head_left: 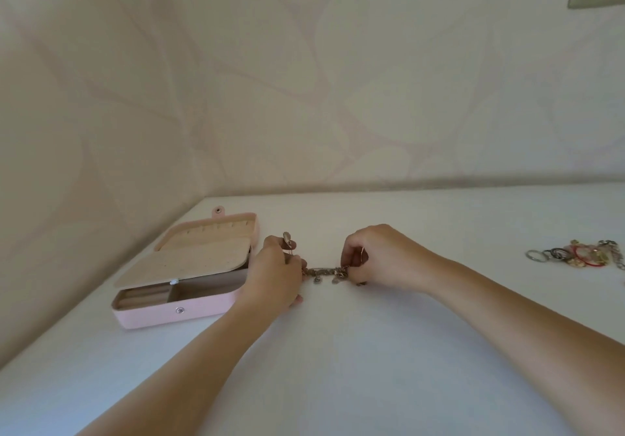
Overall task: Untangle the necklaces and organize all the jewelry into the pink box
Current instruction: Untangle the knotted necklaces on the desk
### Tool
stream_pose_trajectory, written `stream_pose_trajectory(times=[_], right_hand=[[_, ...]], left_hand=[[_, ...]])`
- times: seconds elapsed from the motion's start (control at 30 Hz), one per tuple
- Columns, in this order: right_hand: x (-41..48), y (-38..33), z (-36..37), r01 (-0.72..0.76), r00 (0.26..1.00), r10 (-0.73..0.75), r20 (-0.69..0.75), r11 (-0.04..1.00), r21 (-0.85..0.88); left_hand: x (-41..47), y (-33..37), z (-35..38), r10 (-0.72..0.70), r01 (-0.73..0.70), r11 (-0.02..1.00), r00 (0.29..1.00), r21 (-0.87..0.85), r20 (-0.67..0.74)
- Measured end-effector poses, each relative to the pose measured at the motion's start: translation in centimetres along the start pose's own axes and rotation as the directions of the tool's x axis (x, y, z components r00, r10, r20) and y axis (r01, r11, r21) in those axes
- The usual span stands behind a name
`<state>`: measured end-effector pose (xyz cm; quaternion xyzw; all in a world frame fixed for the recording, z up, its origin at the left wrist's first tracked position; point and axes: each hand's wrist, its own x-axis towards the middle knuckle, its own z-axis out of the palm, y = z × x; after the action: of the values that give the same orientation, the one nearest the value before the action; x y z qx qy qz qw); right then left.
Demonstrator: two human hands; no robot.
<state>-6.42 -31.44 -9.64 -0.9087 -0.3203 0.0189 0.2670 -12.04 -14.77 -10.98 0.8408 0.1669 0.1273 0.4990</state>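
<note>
Gold-toned chain (326, 271) with small charms is stretched between both hands, low over the white table (338, 368); the left hand (275, 273) pinches one end and the right hand (375, 259) pinches the other. The pink box (162, 315) stands open just beside the left hand. A heap of rings and bracelets (578, 254) lies well apart, at the right.

Single view, worn on the head, wide-angle. Looks forward and down across the white table (372, 351) toward the patterned wall (304, 80). Sits close: takes in both forearms from the bottom edge, left hand (274, 273) and right hand (382, 256) pinching a chain (324, 271) near mid-frame, pink box (162, 317) at left, loose jewelry (575, 253) cut by the right edge.
</note>
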Motion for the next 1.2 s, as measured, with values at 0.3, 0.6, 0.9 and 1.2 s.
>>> stream_pose_trajectory(times=[0.3, 0.6, 0.9, 1.2], right_hand=[[-0.2, -0.2, -0.9, -0.040, 0.999, 0.041, 0.004, 0.952, 0.303], [-0.3, -0.9, -1.5, -0.049, 0.997, -0.010, 0.081, 0.714, 0.699], [-0.7, -1.5, -2.0, -0.048, 0.994, -0.046, 0.097, 0.616, 0.787], [-0.9, -1.4, -2.2, -0.018, 0.998, 0.050, -0.044, 0.836, 0.548]], left_hand=[[-0.9, -0.3, -0.4, 0.317, -0.286, 0.801, 0.948, 0.525, 0.033], [-1.9, 1.0, -0.4, 0.320, -0.314, 0.947, 0.942, -0.072, 0.095], [-1.6, 1.4, -0.8, 0.158, -0.065, 0.883, 0.974, -0.465, 0.163], [-1.8, 2.0, -1.3, 0.178, 0.011, 0.807, 0.949, -0.591, 0.261]])
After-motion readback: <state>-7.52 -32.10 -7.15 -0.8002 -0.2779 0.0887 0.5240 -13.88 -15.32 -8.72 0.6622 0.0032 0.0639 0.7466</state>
